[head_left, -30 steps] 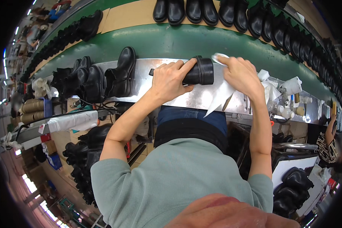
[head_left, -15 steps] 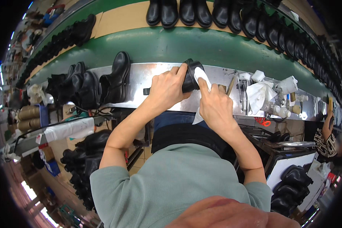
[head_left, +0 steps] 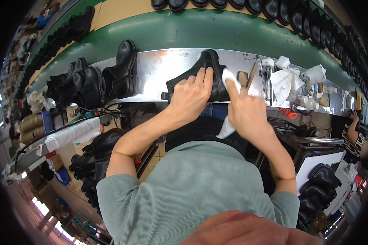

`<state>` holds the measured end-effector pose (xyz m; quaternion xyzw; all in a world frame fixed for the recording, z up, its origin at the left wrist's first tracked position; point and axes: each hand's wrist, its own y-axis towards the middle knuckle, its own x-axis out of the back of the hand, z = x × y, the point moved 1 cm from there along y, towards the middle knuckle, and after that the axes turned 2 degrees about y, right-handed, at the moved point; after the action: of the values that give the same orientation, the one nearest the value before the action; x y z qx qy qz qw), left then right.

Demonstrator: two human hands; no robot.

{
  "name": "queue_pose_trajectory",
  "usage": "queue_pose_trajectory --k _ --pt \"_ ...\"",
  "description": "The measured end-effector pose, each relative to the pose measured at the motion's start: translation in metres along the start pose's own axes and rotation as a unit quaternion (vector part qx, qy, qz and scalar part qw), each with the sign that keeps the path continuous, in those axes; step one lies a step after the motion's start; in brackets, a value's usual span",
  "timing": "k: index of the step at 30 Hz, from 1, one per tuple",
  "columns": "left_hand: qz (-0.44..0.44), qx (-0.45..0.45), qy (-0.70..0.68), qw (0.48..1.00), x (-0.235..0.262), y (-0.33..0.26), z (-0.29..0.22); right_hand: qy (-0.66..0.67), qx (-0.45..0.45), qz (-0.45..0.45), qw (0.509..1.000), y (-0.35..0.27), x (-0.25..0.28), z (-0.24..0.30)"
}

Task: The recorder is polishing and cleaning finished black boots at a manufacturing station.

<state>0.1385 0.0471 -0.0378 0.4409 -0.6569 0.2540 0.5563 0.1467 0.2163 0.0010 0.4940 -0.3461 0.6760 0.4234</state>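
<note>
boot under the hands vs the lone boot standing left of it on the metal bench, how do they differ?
The held boot lies on its side; the standing boot is upright on its sole. The held boot is pinned by the left hand, while the right hand presses a white cloth on it; the standing boot is untouched. The held boot sits mid-bench, the standing boot beside a cluster of boots. Both are black ankle boots.

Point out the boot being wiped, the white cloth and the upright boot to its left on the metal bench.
black boot (head_left: 200,67), head view: on its upper, above the left hand.
white cloth (head_left: 230,75), head view: on the fold over the right hand's fingertip.
upright boot (head_left: 124,61), head view: on its shaft.
</note>
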Motion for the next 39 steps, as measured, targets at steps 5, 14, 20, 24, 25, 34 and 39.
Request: queue_pose_trajectory --k 5,14,20,24,25,34,39 --pt "-0.038 -0.02 0.08 0.996 -0.022 -0.021 -0.015 0.021 0.019 0.073 0.997 -0.032 -0.006 0.002" --pt "-0.1 0.014 0.145 0.984 -0.057 -0.049 -0.035 0.075 -0.009 0.195 0.978 -0.052 -0.013 -0.013" --pt "-0.094 0.002 0.162 0.982 -0.064 -0.055 -0.036 0.139 -0.004 0.2 0.97 -0.025 -0.026 -0.034" --pt "-0.09 0.028 0.164 0.982 -0.062 -0.058 -0.036 0.116 0.02 0.182 0.976 -0.053 -0.02 -0.026" --pt "-0.089 0.023 0.16 0.983 -0.062 -0.056 -0.038 0.122 0.004 0.191 0.974 -0.045 -0.021 -0.03" --pt "-0.062 0.044 0.09 0.993 -0.039 -0.045 -0.025 0.215 0.034 0.11 0.97 -0.033 -0.032 -0.037" --pt "0.048 0.081 -0.004 0.996 -0.004 -0.015 -0.006 0.167 0.064 0.008 0.984 -0.03 -0.029 -0.03"
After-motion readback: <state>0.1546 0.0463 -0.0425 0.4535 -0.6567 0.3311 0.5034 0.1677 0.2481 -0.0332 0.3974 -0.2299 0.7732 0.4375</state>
